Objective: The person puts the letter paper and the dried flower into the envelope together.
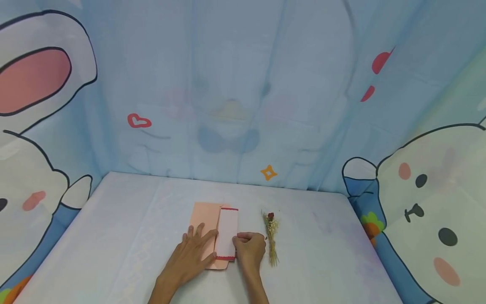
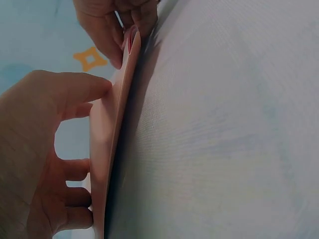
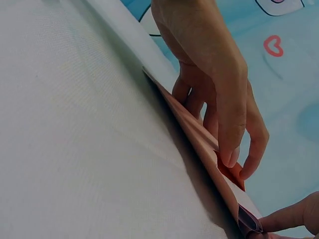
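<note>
A peach paper folder (image 1: 205, 213) lies on the table, with a pale pink card (image 1: 229, 228) edged in red at top and bottom over its right part. My left hand (image 1: 191, 255) rests spread across the folder, its thumb and fingers straight, the fingertips near the card's left edge. At the card's right edge my right hand (image 1: 250, 251) pinches the paper between thumb and fingers. The left wrist view shows a curled paper edge (image 2: 133, 39) between those fingers. In the right wrist view, the left fingers press beside a raised orange-red flap (image 3: 232, 177).
A small bunch of dried flowers (image 1: 272, 240) with a dark red bloom lies just right of my right hand. The table has a white cloth (image 1: 322, 253). Behind it hangs a blue curtain (image 1: 235, 63) with cartoon prints.
</note>
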A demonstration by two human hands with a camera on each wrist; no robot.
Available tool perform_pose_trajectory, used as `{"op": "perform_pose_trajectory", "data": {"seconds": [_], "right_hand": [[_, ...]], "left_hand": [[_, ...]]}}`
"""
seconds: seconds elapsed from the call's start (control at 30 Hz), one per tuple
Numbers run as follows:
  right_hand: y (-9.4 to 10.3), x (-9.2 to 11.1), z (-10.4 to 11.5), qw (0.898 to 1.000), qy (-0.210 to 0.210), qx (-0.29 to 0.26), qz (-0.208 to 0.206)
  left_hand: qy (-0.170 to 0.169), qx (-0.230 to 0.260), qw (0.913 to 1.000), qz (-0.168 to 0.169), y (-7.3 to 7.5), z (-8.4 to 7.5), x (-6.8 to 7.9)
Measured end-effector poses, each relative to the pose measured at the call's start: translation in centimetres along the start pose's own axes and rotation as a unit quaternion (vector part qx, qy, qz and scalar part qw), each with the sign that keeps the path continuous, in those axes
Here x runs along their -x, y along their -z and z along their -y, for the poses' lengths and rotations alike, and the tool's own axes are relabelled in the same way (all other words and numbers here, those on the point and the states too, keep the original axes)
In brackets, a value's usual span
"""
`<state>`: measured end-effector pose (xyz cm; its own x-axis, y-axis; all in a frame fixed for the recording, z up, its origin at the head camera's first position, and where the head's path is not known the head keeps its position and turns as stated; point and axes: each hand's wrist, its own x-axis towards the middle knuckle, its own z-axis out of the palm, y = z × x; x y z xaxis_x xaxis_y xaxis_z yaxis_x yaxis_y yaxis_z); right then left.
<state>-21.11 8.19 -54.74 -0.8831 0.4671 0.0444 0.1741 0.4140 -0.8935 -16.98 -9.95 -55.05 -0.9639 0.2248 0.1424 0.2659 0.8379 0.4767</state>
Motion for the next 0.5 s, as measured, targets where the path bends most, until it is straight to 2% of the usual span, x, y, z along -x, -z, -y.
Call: {"op": "perform_pose_trajectory", "data": {"seconds": [0.5], "right_hand": [[-0.88, 0.57, 0.98, 0.997, 0.073, 0.036, -0.009]], "left_hand": [[-0.004, 0.006, 0.9999, 0.014, 0.14, 0.31, 0.04]]}}
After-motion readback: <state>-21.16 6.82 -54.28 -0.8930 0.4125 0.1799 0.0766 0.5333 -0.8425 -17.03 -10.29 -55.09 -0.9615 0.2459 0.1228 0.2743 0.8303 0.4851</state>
